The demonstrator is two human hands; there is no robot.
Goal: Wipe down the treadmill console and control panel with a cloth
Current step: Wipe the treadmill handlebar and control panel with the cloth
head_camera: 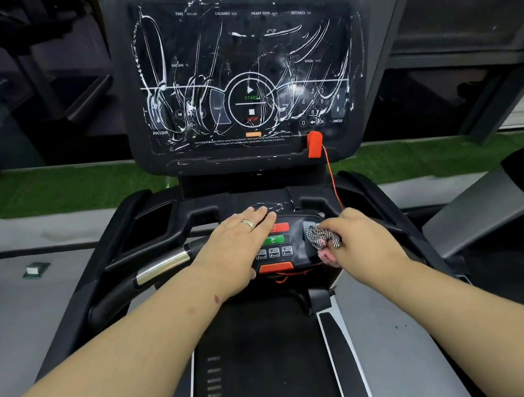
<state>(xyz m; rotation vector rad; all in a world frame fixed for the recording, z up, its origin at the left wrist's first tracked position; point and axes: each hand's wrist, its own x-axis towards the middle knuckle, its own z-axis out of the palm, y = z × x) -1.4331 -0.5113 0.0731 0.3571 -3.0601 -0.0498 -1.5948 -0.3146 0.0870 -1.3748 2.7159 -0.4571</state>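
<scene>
The black treadmill console (pixel 243 67) stands upright ahead, its screen under wrinkled plastic film with white streaks. Below it lies the small control panel (pixel 280 246) with red, green and orange buttons. My left hand (pixel 237 251), a ring on one finger, rests flat with straight fingers on the panel's left side and top. My right hand (pixel 356 239) grips a bunched cloth (pixel 320 237), black-and-white patterned with a pink part, and presses it on the panel's right side.
A red safety key (pixel 314 144) clips to the console's lower right, its cord running down to the panel. Handlebars with a chrome grip (pixel 163 266) flank the panel on the left. The treadmill belt (pixel 259 365) runs below. Another machine (pixel 489 211) sits at right.
</scene>
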